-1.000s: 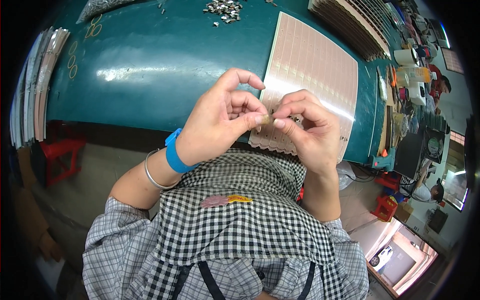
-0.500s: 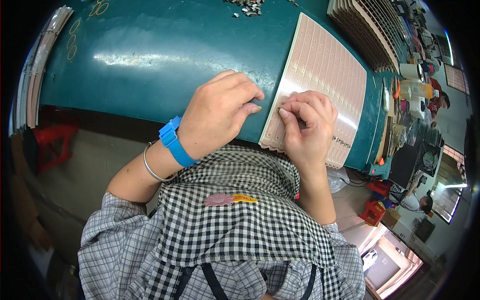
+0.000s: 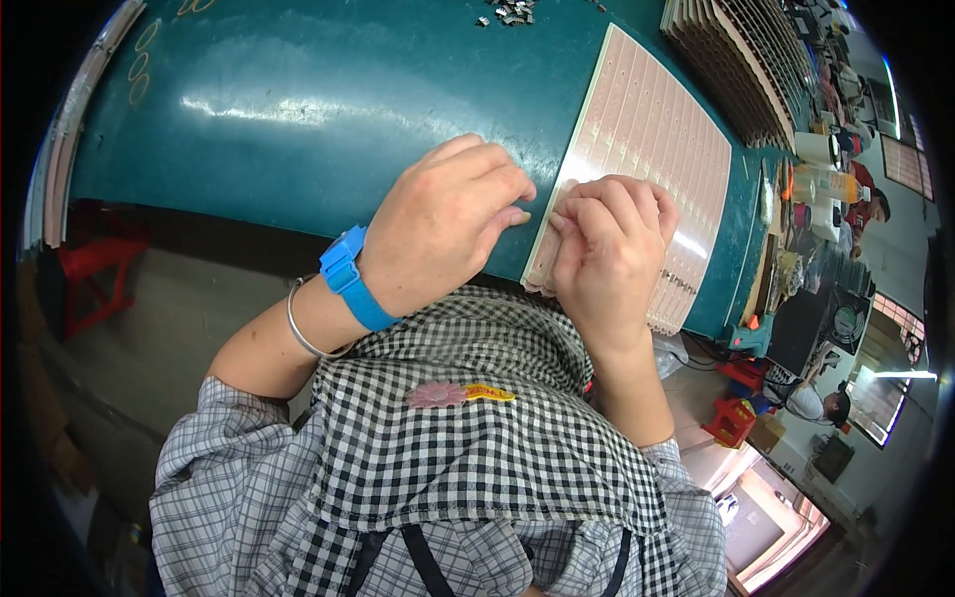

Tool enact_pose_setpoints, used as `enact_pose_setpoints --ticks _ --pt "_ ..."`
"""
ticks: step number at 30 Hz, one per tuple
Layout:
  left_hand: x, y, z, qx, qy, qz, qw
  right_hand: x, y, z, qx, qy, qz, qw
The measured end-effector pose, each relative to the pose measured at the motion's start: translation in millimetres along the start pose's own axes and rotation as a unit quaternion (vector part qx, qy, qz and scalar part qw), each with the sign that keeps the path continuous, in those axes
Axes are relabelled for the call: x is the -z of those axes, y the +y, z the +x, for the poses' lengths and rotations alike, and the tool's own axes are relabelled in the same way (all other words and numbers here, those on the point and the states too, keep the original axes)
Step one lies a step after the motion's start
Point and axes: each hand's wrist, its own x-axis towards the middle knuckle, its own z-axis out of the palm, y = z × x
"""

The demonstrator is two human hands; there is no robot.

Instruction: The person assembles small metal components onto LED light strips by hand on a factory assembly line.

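Note:
A pinkish scored panel of many narrow strips (image 3: 647, 119), looking like a circuit board panel, lies on the green table right of centre. My right hand (image 3: 617, 234) rests over its near left part, thumb and fingers pinched at the left edge; what they hold, if anything, is hidden. Just left of that edge hovers my left hand (image 3: 453, 214), fingers curled, thumb and forefinger slightly apart; anything inside is out of sight. A row of small dark metal pieces (image 3: 679, 283) sits on the panel near its lower right edge. On my left wrist is a blue strap (image 3: 356, 279).
Loose small metal pieces (image 3: 512, 12) lie at the table's far edge. Stacked panels (image 3: 731, 70) stand at the far right, more strips (image 3: 75, 139) at the far left. Bottles (image 3: 826, 184) and a teal tool (image 3: 748, 336) are on the right. Other people are in the background.
My right hand has closed further over the panel's left edge, its thumb now tucked against the fingers. My left hand has moved slightly right, toward the panel. The view has shifted a little.

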Motion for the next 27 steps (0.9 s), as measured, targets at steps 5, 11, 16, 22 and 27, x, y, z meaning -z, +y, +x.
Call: enact_pose_setpoints --ticks 5,11,16,22,27 --pt "1 2 1 0.002 -0.011 0.012 1.0 -2 -1 -6 -0.006 0.01 0.003 1.0" --pt "2 1 1 0.002 -0.025 0.021 0.999 24 19 -5 -0.089 -0.003 0.139 0.986" --pt "-1 11 0 -0.008 -0.052 0.089 0.995 69 78 -46 -0.23 0.097 0.067 0.966" --pt "-11 27 -5 -0.011 -0.087 0.176 0.98 63 114 -130 -0.376 0.089 -0.055 0.921" --pt "-5 36 -7 0.007 -0.13 0.204 0.97 55 107 -132 -0.356 0.107 -0.019 0.928"
